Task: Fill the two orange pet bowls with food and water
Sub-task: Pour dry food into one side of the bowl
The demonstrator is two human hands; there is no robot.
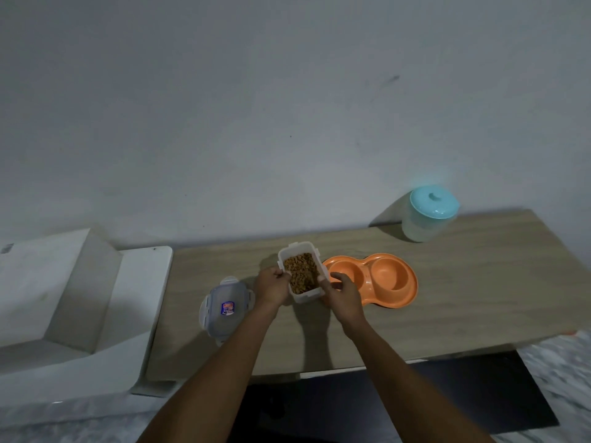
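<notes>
Both hands, left hand (pixel 274 285) and right hand (pixel 342 294), had fingers clamped on the open food box (pixel 300 270) just beside the empty orange bowls (pixel 372 279), poised to tip food into the nearer bowl.

Dim, bluish, soft picture; edges bend outward.
</notes>
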